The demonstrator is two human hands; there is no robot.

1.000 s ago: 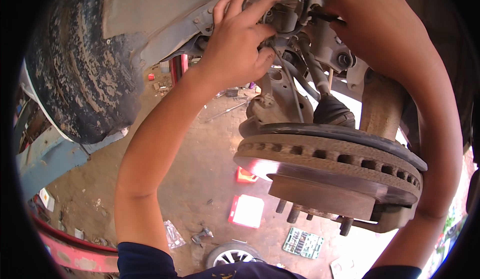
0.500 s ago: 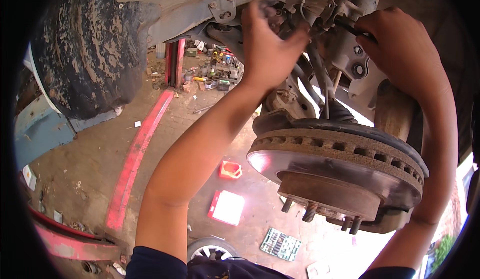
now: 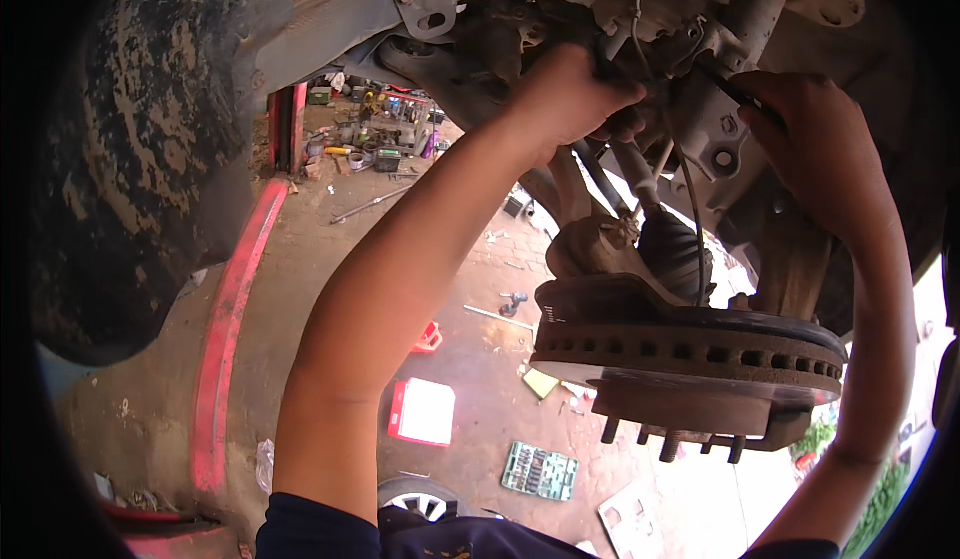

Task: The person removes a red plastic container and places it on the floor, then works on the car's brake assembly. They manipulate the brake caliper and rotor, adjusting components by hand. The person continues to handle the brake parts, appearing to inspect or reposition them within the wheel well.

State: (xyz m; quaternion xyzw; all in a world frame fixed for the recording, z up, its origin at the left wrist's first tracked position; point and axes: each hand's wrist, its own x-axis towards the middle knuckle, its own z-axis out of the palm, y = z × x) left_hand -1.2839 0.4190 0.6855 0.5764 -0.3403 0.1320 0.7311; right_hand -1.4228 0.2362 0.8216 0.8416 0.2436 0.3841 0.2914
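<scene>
Down on the workshop floor, a white and red box (image 3: 422, 411) is lying flat, and everything is ranging around it. Just right of it, a green socket tray (image 3: 540, 470) is sitting open. Left of the box, a red painted lift rail (image 3: 232, 329) is running up the floor. Beyond the box, far up, a clutter of tools and bottles (image 3: 375, 139) is spreading out. Below the box, a wheel rim (image 3: 420, 502) is peeking in.

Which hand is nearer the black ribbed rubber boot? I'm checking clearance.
Left. The left hand is directly above the black ribbed rubber boot; the right hand is farther up and to its right.
</scene>
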